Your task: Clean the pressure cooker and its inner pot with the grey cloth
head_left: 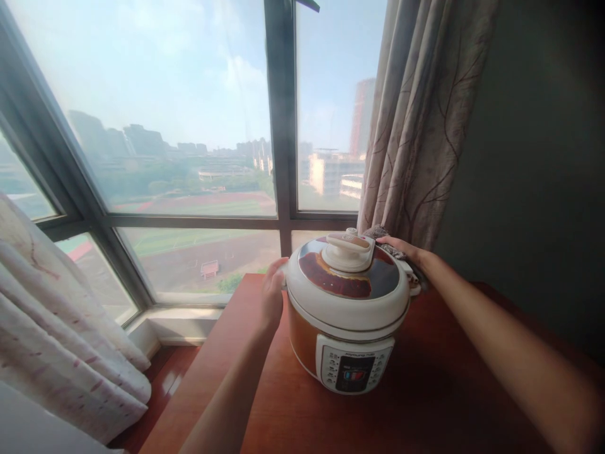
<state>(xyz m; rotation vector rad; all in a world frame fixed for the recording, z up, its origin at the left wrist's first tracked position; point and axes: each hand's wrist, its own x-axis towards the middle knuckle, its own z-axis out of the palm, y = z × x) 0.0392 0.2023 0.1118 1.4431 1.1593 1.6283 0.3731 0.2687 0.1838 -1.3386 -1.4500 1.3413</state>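
An electric pressure cooker [302, 347] stands upright on the reddish-brown table, its white lid [347, 315] in place and its control panel facing me. The lid has a glossy brown-patterned top and a pale knob handle [347, 249]. At the cooker's left side, my left hand [273, 295] is closed around the side handle, most of which it hides. My right hand [406, 250] presses a crumpled grey-brown cloth [392, 252] against the far right rim of the lid. Its fingers are partly hidden behind the cloth and lid.
The wooden table [439, 391] reaches toward a large window [189, 113] with dark frames. A patterned curtain [416, 126] hangs behind my right hand, beside a dark wall [534, 157]. Another light curtain [61, 340] hangs at the lower left, over a wooden floor [165, 372].
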